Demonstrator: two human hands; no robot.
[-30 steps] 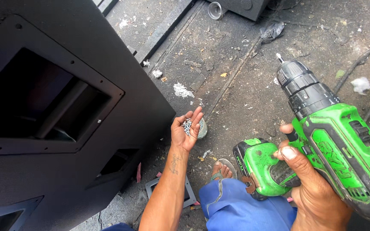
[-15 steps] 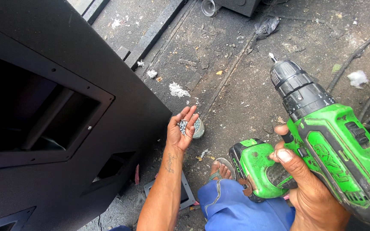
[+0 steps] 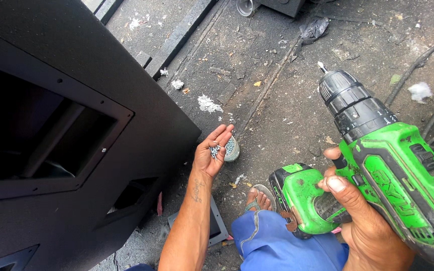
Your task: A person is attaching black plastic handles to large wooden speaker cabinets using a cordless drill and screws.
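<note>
Head view, looking down at a littered floor. Right hand [image 3: 362, 226] clenched round the grip of a green drill [image 3: 383, 165]; its long axis runs from 5 o'clock up to 11 o'clock, the bit [image 3: 321, 65] at the far tip. Left hand [image 3: 212, 155], palm up and cupped loosely, cradles small screws [image 3: 215, 150] at about 9 o'clock from the drill, well apart from the bit. Black cabinet [image 3: 76, 75] stands at 9 o'clock of the left hand, just beside it; that hand is the nearer to it
</note>
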